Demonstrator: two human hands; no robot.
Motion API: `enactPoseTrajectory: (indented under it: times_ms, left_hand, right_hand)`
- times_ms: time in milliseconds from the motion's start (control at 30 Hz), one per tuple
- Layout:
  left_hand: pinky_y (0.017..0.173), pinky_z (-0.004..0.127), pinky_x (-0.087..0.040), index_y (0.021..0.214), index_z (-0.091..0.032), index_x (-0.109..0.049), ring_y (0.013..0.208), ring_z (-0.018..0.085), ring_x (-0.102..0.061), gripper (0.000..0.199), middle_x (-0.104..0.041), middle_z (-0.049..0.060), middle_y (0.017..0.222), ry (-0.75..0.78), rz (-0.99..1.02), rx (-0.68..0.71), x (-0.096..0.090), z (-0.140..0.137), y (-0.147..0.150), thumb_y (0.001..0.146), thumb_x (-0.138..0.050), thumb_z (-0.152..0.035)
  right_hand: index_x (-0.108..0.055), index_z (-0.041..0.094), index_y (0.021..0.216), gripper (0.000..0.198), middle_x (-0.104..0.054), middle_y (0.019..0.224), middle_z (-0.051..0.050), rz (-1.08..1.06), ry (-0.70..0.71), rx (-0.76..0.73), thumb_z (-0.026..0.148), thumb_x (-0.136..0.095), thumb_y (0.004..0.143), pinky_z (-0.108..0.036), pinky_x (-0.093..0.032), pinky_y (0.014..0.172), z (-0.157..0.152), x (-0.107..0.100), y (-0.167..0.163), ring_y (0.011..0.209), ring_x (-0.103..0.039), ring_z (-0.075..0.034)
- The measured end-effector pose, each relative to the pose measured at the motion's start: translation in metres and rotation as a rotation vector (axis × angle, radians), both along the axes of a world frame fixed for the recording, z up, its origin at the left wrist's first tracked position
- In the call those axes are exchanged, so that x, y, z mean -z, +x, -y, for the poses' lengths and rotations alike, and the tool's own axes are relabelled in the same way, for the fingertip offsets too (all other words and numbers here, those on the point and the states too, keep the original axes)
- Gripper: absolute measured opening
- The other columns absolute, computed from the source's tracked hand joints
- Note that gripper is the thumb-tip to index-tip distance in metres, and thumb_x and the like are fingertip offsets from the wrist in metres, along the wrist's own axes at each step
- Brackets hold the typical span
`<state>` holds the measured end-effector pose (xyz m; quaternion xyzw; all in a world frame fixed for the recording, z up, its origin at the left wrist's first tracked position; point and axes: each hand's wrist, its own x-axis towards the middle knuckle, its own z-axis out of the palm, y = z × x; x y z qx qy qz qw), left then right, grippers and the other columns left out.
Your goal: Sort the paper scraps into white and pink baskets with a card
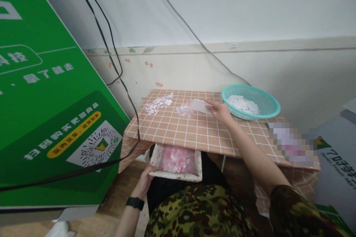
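Camouflage shirt [194, 211] fills six o'clock on my feed; just above it, the left hand [146, 179] curls around the left corner of a pale, speckled box [178, 176], pink and whitish bits [178, 159] glistening inside! Near centre, I've got the right hand [222, 113] pinching a flat white card [200, 106] against a small pink-white pile [184, 110]. Paler flakes [160, 103] lie at nine o'clock, a turquoise basket [269, 109] at three.
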<state>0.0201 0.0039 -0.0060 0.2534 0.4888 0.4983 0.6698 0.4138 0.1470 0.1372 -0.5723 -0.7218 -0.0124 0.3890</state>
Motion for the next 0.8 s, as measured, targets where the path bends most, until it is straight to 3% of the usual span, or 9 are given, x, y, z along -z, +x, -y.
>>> enactPoseTrajectory:
  times_ms: [167,533,800]
  left_hand:
    - [0.084,0.041,-0.045,0.077,-0.016,-0.072,0.084,0.030,-0.064,0.019,-0.073,0.008,0.082,0.003,0.033,0.031,0.005,0.000,-0.002,0.060,-0.063,-0.019]
    - [0.084,0.043,-0.045,0.077,-0.017,-0.072,0.083,0.030,-0.065,0.020,-0.072,0.005,0.073,-0.009,0.001,0.038,0.003,0.000,-0.003,0.060,-0.064,-0.022]
    - [0.083,0.043,-0.045,0.090,-0.016,-0.071,0.089,0.032,-0.064,0.034,-0.074,0.008,0.082,-0.011,0.020,0.008,-0.001,0.000,-0.001,0.056,-0.066,-0.020]
  right_hand:
    - [-0.065,0.025,0.119,0.035,-0.074,0.092,-0.007,0.086,-0.004,0.166,0.032,-0.050,0.087,-0.034,-0.052,0.068,-0.002,0.004,0.003,0.074,-0.069,-0.025]
    - [-0.065,0.023,0.119,0.036,-0.069,0.110,-0.007,-0.066,-0.019,-0.005,0.031,-0.053,0.086,-0.036,-0.052,0.080,0.003,0.003,-0.005,0.090,-0.068,-0.026]
    - [-0.065,0.024,0.118,0.034,-0.069,0.111,-0.006,-0.134,-0.056,-0.124,0.032,-0.053,0.087,-0.038,-0.052,0.084,0.010,-0.001,-0.013,0.095,-0.067,-0.025]
